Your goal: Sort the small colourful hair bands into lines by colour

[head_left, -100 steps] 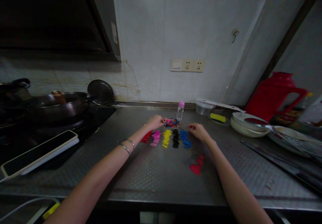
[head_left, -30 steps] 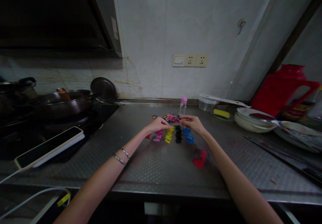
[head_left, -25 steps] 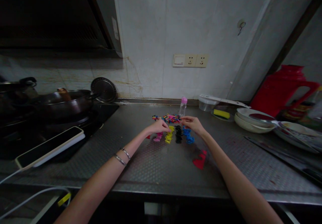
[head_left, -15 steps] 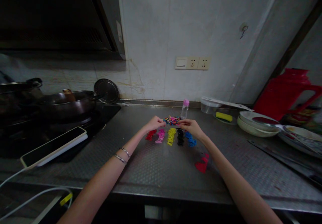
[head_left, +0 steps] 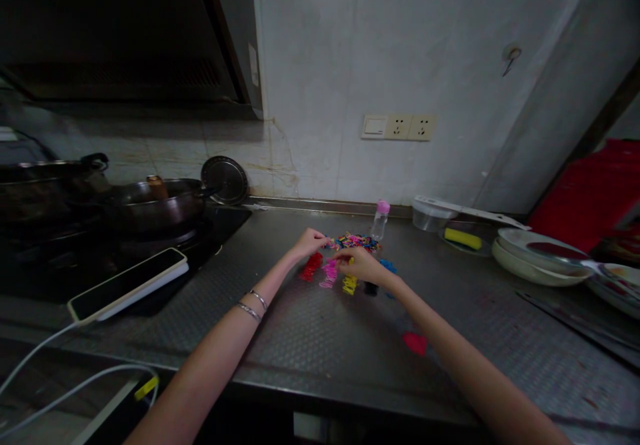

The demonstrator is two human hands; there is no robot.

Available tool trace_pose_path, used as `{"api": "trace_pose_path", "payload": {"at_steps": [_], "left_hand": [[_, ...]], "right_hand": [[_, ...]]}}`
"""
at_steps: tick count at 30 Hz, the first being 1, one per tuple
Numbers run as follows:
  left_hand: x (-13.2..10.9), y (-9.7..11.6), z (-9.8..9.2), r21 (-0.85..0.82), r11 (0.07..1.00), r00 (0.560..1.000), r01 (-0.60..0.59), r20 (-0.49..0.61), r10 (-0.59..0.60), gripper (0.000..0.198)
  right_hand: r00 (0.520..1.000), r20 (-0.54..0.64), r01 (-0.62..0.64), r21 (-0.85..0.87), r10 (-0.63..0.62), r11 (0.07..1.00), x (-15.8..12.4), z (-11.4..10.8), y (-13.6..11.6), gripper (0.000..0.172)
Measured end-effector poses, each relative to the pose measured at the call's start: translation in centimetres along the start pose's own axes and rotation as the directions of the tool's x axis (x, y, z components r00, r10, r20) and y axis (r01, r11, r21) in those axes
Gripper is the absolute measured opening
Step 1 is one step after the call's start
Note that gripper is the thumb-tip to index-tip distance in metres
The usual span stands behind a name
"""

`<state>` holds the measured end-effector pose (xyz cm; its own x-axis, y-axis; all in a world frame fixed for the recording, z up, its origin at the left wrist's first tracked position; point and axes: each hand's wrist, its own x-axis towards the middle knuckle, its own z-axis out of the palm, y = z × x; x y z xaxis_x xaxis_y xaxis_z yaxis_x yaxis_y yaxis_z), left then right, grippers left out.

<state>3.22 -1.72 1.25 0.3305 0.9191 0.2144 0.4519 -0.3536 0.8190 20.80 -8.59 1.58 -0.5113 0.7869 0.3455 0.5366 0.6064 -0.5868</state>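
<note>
A mixed pile of small coloured clips lies on the steel counter near the wall. In front of it are sorted heaps: red, pink, yellow, black and blue. My left hand rests at the left end of the mixed pile, fingers curled in a pinch. My right hand reaches across the sorted heaps toward the pink one, fingers pinched together; what they hold is too small to make out.
A small bottle with a pink cap stands behind the pile. A red piece lies nearer me. A phone lies on the black hob with pans at left. Bowls, a yellow sponge and a red jug sit at right.
My right hand has moved left from the mixed pile's right end to over the pink and yellow heaps. The left hand stays at the pile. The camera has turned left.
</note>
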Motion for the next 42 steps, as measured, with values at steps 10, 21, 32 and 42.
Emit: {"api": "trace_pose_path", "payload": {"at_steps": [10,21,32,42], "left_hand": [[1.0,-2.1,-0.3,0.059,0.998,0.994,-0.02,-0.109,0.026,0.032],[1.5,-2.8,-0.5,0.37,0.929,0.999,-0.028,-0.033,0.044,0.025],[3.8,-3.0,0.4,0.428,0.9,0.996,-0.084,0.065,0.062,0.022],[4.1,-2.3,0.2,0.438,0.898,0.999,-0.037,0.016,0.033,0.021]], "right_hand": [[0.933,-0.282,-0.199,0.109,0.223,0.974,-2.7,-4.0,6.5,0.027],[0.868,-0.4,-0.303,0.048,0.296,0.952,-4.1,-5.0,9.4,0.027],[0.875,-0.391,-0.323,-0.032,0.286,0.946,-4.3,-5.4,8.9,0.026],[0.877,-0.408,-0.316,-0.096,0.253,0.944,-4.3,-5.8,8.4,0.025]]}}
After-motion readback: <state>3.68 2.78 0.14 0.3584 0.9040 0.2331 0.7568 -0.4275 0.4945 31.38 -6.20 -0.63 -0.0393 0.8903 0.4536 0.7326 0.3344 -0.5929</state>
